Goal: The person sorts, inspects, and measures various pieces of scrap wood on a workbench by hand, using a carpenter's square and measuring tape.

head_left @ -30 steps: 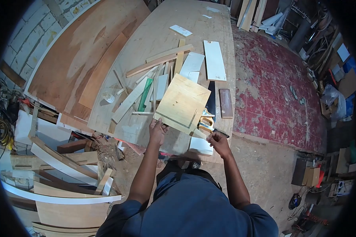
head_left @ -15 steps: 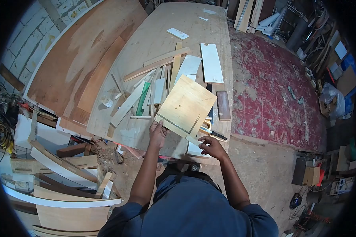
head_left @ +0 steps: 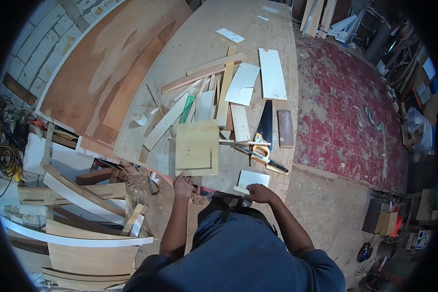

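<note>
My left hand grips the lower edge of a square plywood panel, with dark lines marked near its lower right corner. The panel is over the near edge of the workbench. Between the fingers of my right hand is a short pale wood strip, apart from the panel. Just beyond that strip lies a small white board. A handsaw with a yellow handle rests farther up, and a black-handled tool lies beside it.
Wood offcuts, a green piece and white boards are scattered over the workbench. A brown block sits near its right edge. Large sheets lean at the left, with curved wooden parts below them.
The panel has moved left and lower with my left hand and now sits squarer. My right hand has drawn the strip away from the panel's edge, uncovering the handsaw and small white board.
</note>
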### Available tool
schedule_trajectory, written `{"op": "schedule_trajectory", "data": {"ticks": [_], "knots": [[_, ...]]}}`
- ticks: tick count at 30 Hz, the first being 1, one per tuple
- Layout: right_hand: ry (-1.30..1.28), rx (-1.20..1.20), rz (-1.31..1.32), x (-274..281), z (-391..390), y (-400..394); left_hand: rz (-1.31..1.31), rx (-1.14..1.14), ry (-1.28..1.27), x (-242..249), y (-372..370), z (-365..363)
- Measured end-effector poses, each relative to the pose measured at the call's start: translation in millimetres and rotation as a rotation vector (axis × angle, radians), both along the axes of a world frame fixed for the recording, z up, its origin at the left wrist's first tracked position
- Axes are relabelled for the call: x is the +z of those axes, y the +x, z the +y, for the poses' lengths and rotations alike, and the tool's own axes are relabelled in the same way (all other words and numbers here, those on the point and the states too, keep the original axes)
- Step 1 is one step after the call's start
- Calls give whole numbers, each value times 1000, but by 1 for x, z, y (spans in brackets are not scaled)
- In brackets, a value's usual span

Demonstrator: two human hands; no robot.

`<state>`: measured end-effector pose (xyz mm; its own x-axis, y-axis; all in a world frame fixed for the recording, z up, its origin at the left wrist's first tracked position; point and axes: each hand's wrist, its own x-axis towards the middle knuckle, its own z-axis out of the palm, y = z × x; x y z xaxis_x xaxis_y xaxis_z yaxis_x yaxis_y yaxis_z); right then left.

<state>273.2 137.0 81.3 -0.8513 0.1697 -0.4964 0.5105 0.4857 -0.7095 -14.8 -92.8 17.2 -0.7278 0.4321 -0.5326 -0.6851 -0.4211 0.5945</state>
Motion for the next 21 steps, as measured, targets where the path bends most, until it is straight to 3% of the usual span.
{"op": "schedule_trajectory", "data": {"ticks": [6,8,9,13,21], "knots": [[163,11,-114,-62,-37,27,-95,81,-134,-44,10,-72],[121,-175,-105,-65,-41,29,-119,84,-156,-57,9,-78],[186,-188,-83,-93,-41,33,-139,78,-170,-59,9,-78],[298,-232,-68,-83,-30,27,-159,9,-231,-60,2,-70],[321,-436,-75,-69,-22,3,4,-521,-496,-47,3,-91]]}}
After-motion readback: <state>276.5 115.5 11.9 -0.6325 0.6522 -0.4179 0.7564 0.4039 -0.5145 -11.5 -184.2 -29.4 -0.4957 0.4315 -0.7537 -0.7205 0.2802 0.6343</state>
